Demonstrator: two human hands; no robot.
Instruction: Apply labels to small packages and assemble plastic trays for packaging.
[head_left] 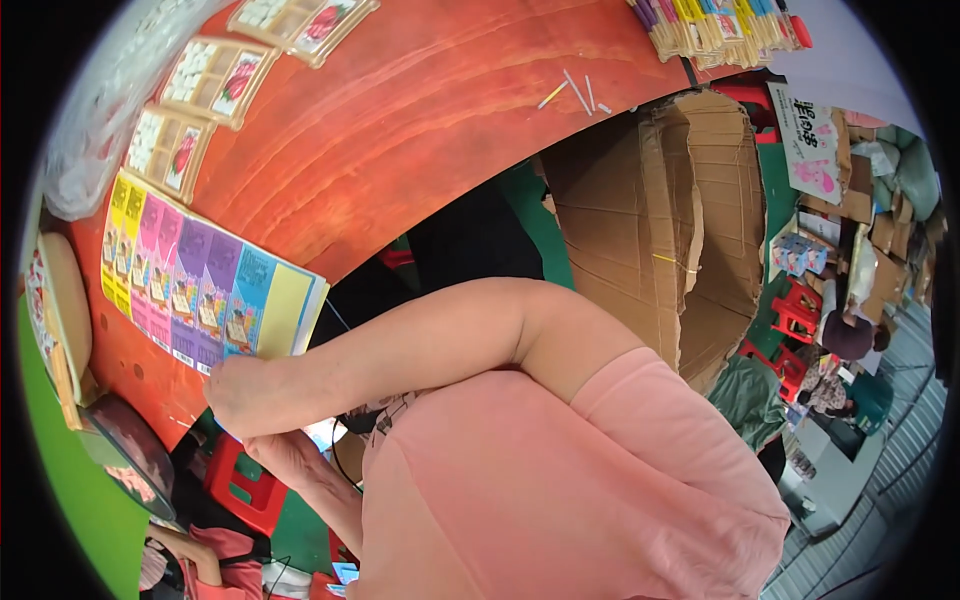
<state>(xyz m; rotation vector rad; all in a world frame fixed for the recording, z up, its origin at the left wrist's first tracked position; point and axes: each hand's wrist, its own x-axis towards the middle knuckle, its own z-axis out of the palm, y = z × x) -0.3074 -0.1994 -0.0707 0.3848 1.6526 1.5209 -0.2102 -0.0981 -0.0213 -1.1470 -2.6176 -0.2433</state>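
In the head view, two bare hands are seen close together at the left, just beyond the near edge of a red counter (420, 130). The right hand (240, 395) is held above the left hand (285, 452), its arm being bent across the front of a pink shirt (560, 480). The fingers of both hands are mostly hidden, so it cannot be told how far they are opened or whether anything is gripped. One stack of printed sheets (200, 275) is laid on the counter, its near edge partly covered by the right hand; whether it is touched cannot be made out. Seven printed strips are counted on its top sheet: two yellow, two pink, two purple and one blue. Beyond it, three shallow trays (213, 80) are set out in a row, each filled with white pieces and a red-pictured card. One clear plastic bag (85, 130) is placed beside them. Four loose slim pieces (577, 92) are scattered near the counter's edge, and one bundle of coloured sticks (715, 35) is laid farther right. Below that, one open cardboard box (620, 190) is seen.
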